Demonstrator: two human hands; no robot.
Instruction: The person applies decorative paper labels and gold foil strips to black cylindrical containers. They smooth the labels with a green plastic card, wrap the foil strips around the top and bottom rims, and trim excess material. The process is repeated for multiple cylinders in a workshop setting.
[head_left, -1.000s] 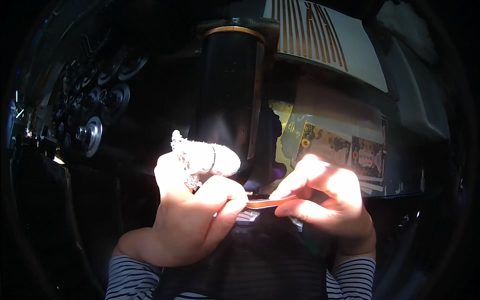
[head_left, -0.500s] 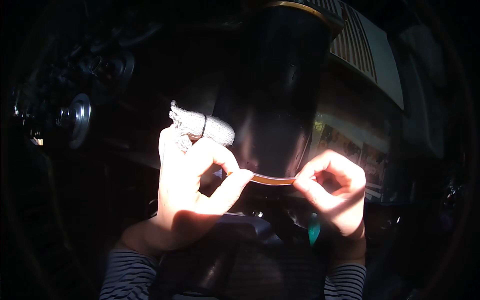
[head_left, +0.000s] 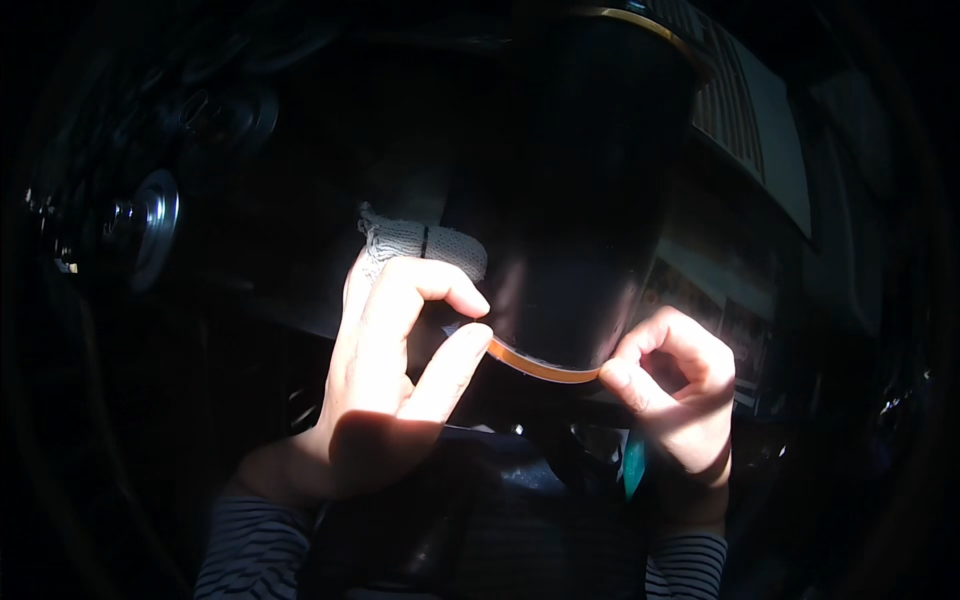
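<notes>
A thin orange strip [head_left: 545, 371] with a pale upper edge curves along the near end of a large black cylinder [head_left: 570, 240]. My left hand [head_left: 395, 370] pinches its left end between curled forefinger and thumb. The strip passes behind the thumb tip, and a small gap shows between the fingertips. A grey-white knitted cover [head_left: 455, 252] with a dark band sits at the fingers of that hand, against the cylinder's side. My right hand [head_left: 680, 385] pinches the strip's right end between thumb and forefinger, close to the cylinder's edge.
A gold-coloured rim [head_left: 640, 18] circles the cylinder's far end. Right of it lie a striped pale panel [head_left: 755, 110] and a sheet with pictures [head_left: 690, 275]. Shiny round metal parts [head_left: 158, 230] stand at the left. A green piece [head_left: 634, 465] shows beside my right wrist. Deep shadow hides much.
Left fingertips have parted slightly and moved up along the cylinder's edge. More of the strip shows, bowed more strongly against the cylinder. The view has shifted a little and darkened.
</notes>
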